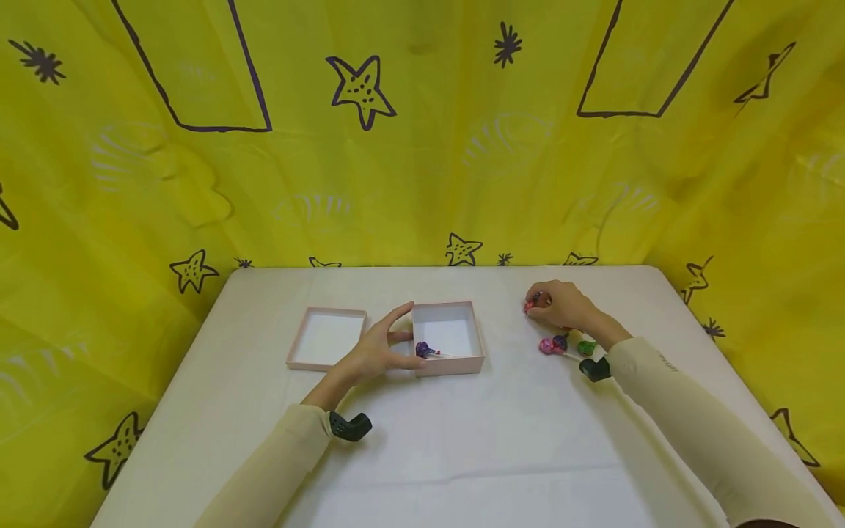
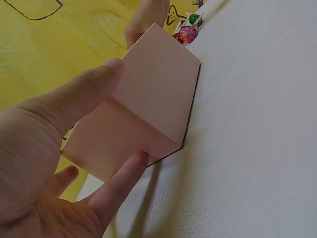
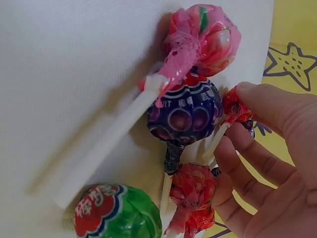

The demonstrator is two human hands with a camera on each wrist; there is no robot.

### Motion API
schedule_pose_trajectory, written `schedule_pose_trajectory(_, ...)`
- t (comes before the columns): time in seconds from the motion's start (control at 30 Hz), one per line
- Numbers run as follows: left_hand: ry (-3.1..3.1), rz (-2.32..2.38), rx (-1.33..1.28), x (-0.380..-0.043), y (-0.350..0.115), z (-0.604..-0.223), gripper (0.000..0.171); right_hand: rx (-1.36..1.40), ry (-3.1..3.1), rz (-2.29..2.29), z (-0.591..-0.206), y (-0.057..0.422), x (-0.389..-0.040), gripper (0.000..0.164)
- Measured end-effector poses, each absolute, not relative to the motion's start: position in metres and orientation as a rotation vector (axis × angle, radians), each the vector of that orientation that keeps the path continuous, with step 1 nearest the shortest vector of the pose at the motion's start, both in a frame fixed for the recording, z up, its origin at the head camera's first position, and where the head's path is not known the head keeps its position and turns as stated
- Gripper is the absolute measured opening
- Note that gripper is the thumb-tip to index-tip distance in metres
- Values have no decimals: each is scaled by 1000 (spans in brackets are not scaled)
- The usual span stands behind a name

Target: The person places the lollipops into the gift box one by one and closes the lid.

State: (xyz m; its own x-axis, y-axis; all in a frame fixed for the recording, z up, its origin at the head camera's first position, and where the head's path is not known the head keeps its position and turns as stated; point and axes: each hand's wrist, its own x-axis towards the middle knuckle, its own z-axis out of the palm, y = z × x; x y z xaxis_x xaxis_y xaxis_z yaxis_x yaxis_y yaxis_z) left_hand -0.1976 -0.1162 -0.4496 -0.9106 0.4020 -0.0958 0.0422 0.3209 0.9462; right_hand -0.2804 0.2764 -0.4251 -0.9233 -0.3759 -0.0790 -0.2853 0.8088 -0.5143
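My left hand (image 1: 378,350) holds the left end of a pink open-topped box (image 1: 450,366), its thumb and fingers spread about the corners. The left wrist view shows the thumb at the box's (image 2: 158,84) top edge and one fingertip low on a side wall. Inside the box, a purple-wrapped lollipop (image 1: 424,350) lies near the front left corner. At the right, my right hand (image 1: 562,303) pinches a red-wrapped lollipop (image 3: 236,106) between thumb and fingers. Beside it lie a pink lollipop (image 3: 205,39), a purple one (image 3: 185,111), a green one (image 3: 124,213) and another red one (image 3: 193,188).
Left of the box, a shallow pink-rimmed lid (image 1: 326,339) with a white inside lies on the white-covered table (image 1: 449,440). Yellow curtains (image 1: 422,169) printed with stars hang behind the table and along both sides.
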Motion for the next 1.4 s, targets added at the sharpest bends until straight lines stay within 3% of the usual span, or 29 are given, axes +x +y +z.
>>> schedule_pose_trajectory(1.07,2289,1646,462,-202,-119,-457,108,-590,2770,-713,-415,271,-280,12)
schedule_pose_trajectory(1.4,2272,1661,444,-201,-118,-458,107,-736,2669,-728,-384,267,-280,15)
